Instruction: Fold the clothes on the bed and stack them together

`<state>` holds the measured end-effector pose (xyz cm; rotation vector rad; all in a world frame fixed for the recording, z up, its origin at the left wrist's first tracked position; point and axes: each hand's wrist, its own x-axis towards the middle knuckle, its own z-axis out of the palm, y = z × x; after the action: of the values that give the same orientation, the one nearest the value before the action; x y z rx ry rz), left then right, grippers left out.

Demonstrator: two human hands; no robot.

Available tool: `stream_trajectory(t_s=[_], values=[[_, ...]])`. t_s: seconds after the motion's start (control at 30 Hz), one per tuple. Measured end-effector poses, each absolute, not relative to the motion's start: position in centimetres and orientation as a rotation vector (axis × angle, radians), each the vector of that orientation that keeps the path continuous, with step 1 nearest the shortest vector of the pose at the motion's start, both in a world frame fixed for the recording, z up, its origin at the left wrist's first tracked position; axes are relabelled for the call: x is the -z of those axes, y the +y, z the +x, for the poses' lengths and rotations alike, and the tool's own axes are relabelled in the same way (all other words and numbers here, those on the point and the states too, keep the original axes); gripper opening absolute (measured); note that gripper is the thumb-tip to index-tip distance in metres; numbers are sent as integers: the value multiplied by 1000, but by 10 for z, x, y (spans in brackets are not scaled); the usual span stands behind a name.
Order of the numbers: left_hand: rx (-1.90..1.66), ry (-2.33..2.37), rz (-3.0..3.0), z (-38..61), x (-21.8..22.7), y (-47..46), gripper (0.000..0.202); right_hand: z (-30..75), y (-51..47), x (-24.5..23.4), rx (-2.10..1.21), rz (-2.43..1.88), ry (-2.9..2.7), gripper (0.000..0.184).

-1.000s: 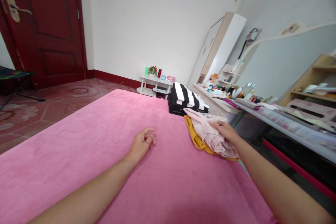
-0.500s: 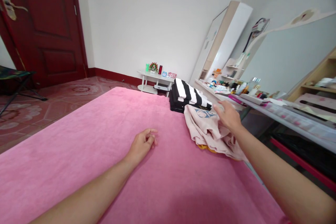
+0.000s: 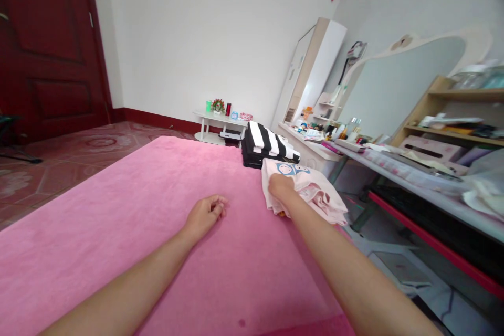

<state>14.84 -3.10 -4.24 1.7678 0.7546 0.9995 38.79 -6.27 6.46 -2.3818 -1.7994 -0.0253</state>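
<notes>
My right hand [image 3: 279, 187] grips the near left edge of a pale pink garment [image 3: 311, 187] with a blue cartoon print, lying on the right side of the pink blanket [image 3: 129, 220]. A sliver of yellow cloth shows under the garment. My left hand [image 3: 205, 213] rests on the blanket with its fingers loosely curled and nothing in them. Behind the pink garment sits a folded black-and-white striped garment [image 3: 265, 144] on a black one.
A cluttered dressing table [image 3: 394, 168] with a mirror and wooden shelves runs along the right. A small white side table [image 3: 220, 123] stands by the far wall. A dark red door [image 3: 47, 47] is at left, over patterned floor tiles.
My right hand has gone from the far right side of the pink garment to its near left edge and closed on it. The view turned right. The left hand stayed put.
</notes>
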Motion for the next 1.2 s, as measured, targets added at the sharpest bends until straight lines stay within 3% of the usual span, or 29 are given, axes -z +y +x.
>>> stream_trajectory(t_s=[0.17,0.33,0.77,0.87,1.2], values=[[-1005,708,1781,145,40,-36,21,294,-76,-17,54,-1972,-1992,26],[-1011,678,1805,141,36,-40,21,274,-83,25,14,-1666,-1947,24],[-1026,691,1798,141,30,-44,28,293,-72,31,-274,-1416,-1802,17],[-1019,696,1803,141,26,-46,30,296,-72,32,-300,-1365,-1791,25],[-1013,673,1764,142,35,-38,24,296,-70,34,-301,-1313,-1761,16]])
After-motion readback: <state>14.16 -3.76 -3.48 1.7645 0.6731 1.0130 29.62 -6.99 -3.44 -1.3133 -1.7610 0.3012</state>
